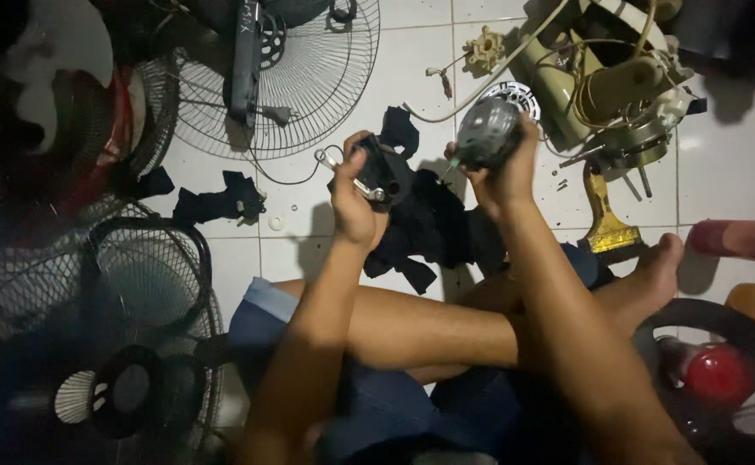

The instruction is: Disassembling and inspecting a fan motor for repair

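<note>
I see the motor [486, 131] raised over the tiles [730, 164], my right hand [500, 176] clamped round it, seemingly to steady it. My left hand [356, 202] grips a black part [383, 172] beside it. Both forearms reach forward over crossed legs; fan guards [309, 77] lie around.

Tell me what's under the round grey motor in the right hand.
Beneath the grey motor lie white floor tiles and a black cloth. The right hand covers its underside.
</note>
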